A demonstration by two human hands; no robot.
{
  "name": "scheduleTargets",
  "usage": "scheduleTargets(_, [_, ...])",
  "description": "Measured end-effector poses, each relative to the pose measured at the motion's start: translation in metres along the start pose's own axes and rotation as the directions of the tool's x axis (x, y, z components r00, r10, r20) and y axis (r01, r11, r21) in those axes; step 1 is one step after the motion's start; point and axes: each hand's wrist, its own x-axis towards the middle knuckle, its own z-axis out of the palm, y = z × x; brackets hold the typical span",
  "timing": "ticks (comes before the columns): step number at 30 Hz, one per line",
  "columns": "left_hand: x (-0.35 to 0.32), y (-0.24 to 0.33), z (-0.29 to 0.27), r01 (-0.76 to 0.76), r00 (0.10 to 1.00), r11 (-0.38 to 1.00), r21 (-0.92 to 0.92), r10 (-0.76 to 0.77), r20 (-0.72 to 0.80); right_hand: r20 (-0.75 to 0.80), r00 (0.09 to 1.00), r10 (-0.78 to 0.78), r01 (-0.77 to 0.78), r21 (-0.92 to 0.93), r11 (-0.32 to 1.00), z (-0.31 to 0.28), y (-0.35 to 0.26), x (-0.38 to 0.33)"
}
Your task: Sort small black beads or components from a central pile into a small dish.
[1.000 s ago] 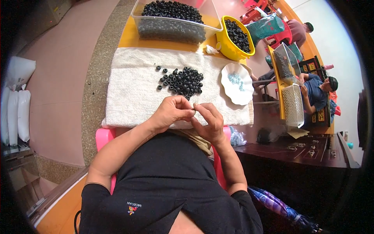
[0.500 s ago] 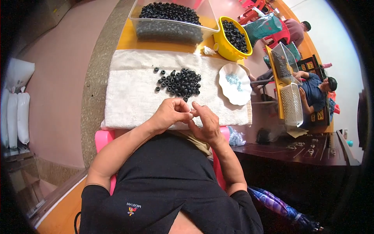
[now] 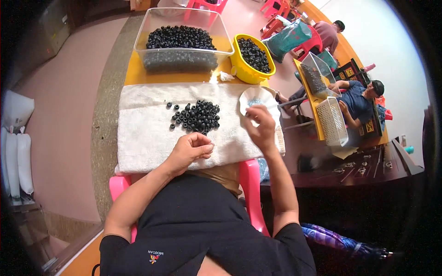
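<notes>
My left hand (image 3: 189, 151) is closed in a pinch above the near part of a white towel (image 3: 142, 142). What it holds, if anything, is hidden by the fingers. Just beyond it lies a loose pile of small black hollow round pieces (image 3: 202, 116). At the right, my right hand (image 3: 261, 125) is over the near edge of a white scalloped dish (image 3: 272, 105), its fingers bent and smeared by motion. Tiny pale blue bits (image 3: 254, 102) lie in the dish, partly covered by that hand.
Behind the towel stand a clear plastic bin (image 3: 179, 60) and a yellow tub (image 3: 252, 73), both holding many black pieces. A crumpled white tissue (image 3: 225, 77) lies before them. Farther right, a co-worker (image 3: 361, 99) sits by a white perforated basket (image 3: 335, 122).
My right hand has left my left hand and moved right and away to the dish. My left hand stays pinched near the pile. The whole view has shifted slightly.
</notes>
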Motion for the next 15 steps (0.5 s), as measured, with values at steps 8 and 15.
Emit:
scheduleTargets(8, [-0.001, -0.001, 0.003, 0.009, 1.000, 1.000, -0.020, -0.009, 0.007, -0.145, 0.989, 0.017, -0.034, -0.117, 0.993, -0.036, 0.083, 0.130])
scheduleTargets(15, [0.002, -0.002, -0.004, 0.021, 1.000, 1.000, -0.004, -0.021, 0.021, -0.005, 0.999, 0.040, -0.040, -0.099, 0.994, -0.005, 0.063, 0.086])
